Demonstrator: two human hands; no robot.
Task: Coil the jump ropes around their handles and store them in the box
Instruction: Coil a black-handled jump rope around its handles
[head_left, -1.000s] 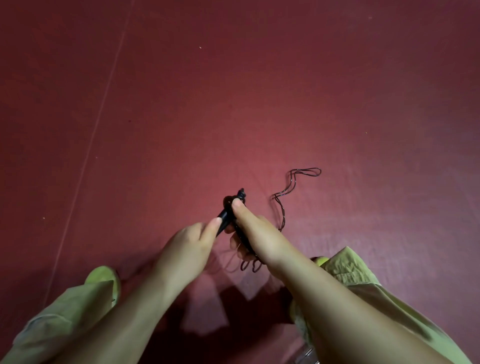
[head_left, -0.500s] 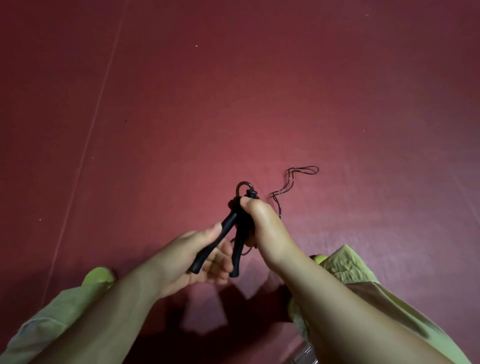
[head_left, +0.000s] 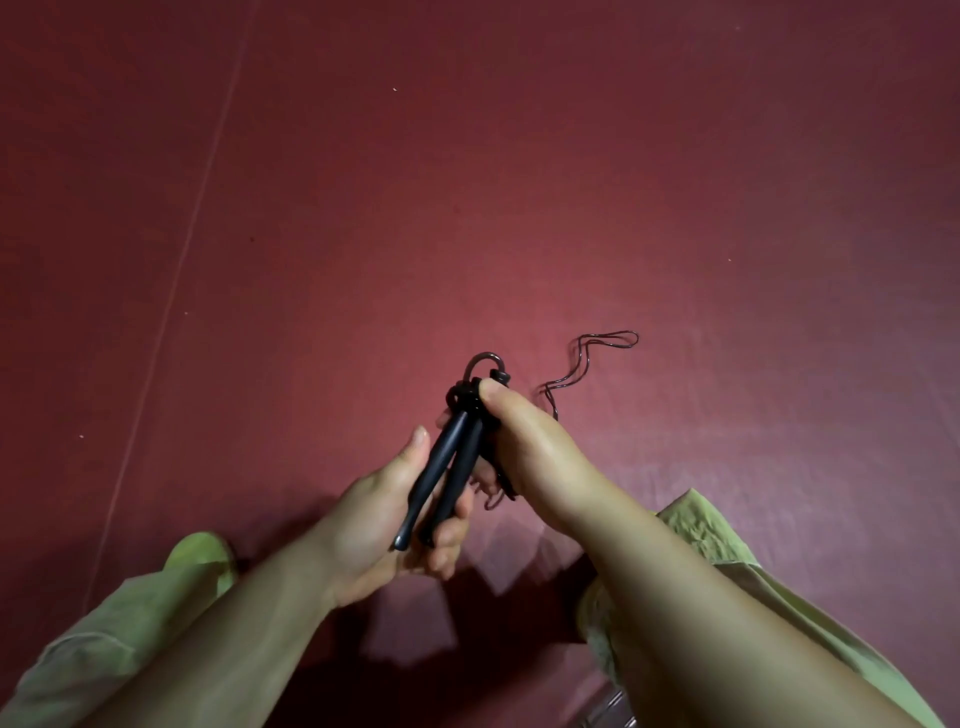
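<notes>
Step in hand: the two black handles (head_left: 451, 467) are being gathered side by side before the rope is coiled round them; no turns look wound on the shafts yet, though the view there is dark. The box is not in view.

Left hand (head_left: 384, 519): fingers are curled round the lower handle ends, thumb laid along the left shaft. Right hand (head_left: 524, 447): the top ends are pinched under the thumb, where the rope exits in a small loop. Both hands are closed on the pair and held close together, above the red floor (head_left: 519, 182).

The loose rope (head_left: 587, 358) is trailed on the floor to the right, doubled, well short of tidy.

Next move: handles to be clamped parallel in one hand, the other freed to draw in slack and wrap under light tension.
</notes>
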